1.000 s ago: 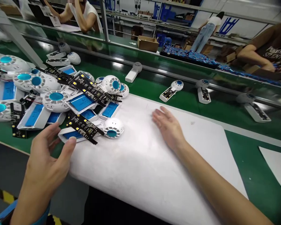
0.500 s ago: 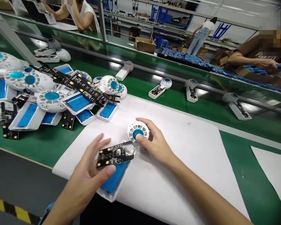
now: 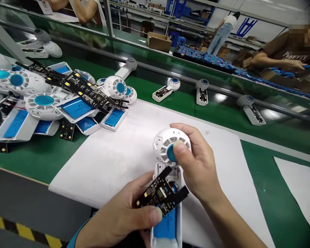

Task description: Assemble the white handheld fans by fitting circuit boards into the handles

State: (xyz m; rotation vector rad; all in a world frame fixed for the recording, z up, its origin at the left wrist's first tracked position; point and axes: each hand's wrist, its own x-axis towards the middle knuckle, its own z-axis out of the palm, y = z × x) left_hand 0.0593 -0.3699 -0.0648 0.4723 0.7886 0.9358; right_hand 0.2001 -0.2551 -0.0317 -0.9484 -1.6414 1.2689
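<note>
One white, round-headed plastic fan (image 3: 160,146), above green desk (image 3: 41,165)'s front edge | right hand (image 3: 203,165) grasping head (image 3: 170,133) | left hand (image 3: 122,218) pinching black, forked circuit board (image 3: 155,194) | likely light, rigid; board probably fragile: hold edges

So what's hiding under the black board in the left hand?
Under the black board in the left hand is a blue block inside a white case. The board hides some of the block, so that part can't be seen.
</note>
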